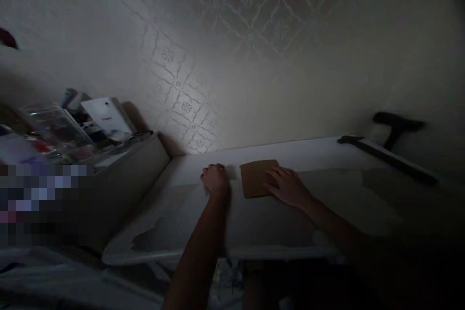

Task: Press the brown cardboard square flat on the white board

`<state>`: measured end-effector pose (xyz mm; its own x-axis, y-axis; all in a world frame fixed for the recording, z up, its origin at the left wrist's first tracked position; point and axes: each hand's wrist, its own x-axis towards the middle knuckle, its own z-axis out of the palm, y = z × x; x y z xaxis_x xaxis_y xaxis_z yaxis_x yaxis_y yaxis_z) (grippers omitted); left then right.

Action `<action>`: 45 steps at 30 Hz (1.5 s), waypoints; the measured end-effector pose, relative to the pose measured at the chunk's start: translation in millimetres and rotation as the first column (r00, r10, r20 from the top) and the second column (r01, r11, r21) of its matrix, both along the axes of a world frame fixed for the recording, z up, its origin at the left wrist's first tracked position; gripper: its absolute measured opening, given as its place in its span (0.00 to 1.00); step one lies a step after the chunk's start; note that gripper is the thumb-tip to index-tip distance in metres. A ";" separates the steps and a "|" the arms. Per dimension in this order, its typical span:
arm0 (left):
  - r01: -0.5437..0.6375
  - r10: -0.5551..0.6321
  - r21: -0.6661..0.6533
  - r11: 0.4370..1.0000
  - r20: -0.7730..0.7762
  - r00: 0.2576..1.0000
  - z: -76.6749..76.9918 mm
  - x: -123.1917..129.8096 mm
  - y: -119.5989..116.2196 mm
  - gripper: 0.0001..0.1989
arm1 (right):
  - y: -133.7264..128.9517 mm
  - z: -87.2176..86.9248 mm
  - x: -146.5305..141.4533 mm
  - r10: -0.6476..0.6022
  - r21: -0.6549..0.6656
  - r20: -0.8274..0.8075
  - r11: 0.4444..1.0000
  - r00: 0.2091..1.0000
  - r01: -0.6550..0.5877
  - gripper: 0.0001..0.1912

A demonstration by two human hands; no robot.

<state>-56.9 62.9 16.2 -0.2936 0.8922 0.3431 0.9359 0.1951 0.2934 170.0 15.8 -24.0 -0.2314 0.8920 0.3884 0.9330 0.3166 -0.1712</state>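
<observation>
Forearms (203, 242) rise from the bottom edge, cut off there, over a white table (261, 227). On it lies a brown card (255, 180), the right hand (289, 189) across its right side, thumb and fingers apart. The left hand (215, 179) curls near its left edge — whether it pinches anything, I cannot tell. Marks on a white box (105, 115) are too small to read; blocky pixelation (36, 203) hides part of the far left.

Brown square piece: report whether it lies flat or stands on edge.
Flat: the brown square piece lies on the table, broad face up, with the right hand over its right side.
</observation>
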 end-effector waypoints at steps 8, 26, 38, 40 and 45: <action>0.044 -0.044 0.026 0.999 -0.002 0.999 -0.4 3.9 -4.0 0.14 | 0.6 -1.5 1.2 0.005 0.006 -0.008 1.000 1.000 -0.005 0.27; 0.608 -0.677 -0.370 0.703 -0.085 0.731 -1.6 106.0 -73.4 0.39 | -39.3 -10.1 100.4 -0.036 0.073 -0.216 0.996 0.976 0.053 0.19; 0.586 -0.665 -0.386 0.713 -0.107 0.739 7.4 77.6 -121.7 0.39 | -63.5 -11.8 126.2 -0.142 0.007 -0.116 0.990 0.983 0.144 0.20; 0.548 -0.632 -0.407 0.731 -0.101 0.768 10.1 66.4 -127.8 0.37 | -65.5 -11.3 130.8 -0.135 -0.008 -0.123 0.991 0.983 0.135 0.19; 0.447 -0.535 -0.436 0.781 -0.100 0.839 14.4 16.0 -130.3 0.34 | -73.6 -3.8 137.5 -0.117 -0.061 -0.090 0.992 0.989 0.112 0.18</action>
<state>-40.9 -67.4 30.6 0.2592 0.9644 -0.0525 0.9634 -0.2544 0.0841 307.5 -57.8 -27.8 -0.0915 0.9314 0.3523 0.9416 0.1961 -0.2737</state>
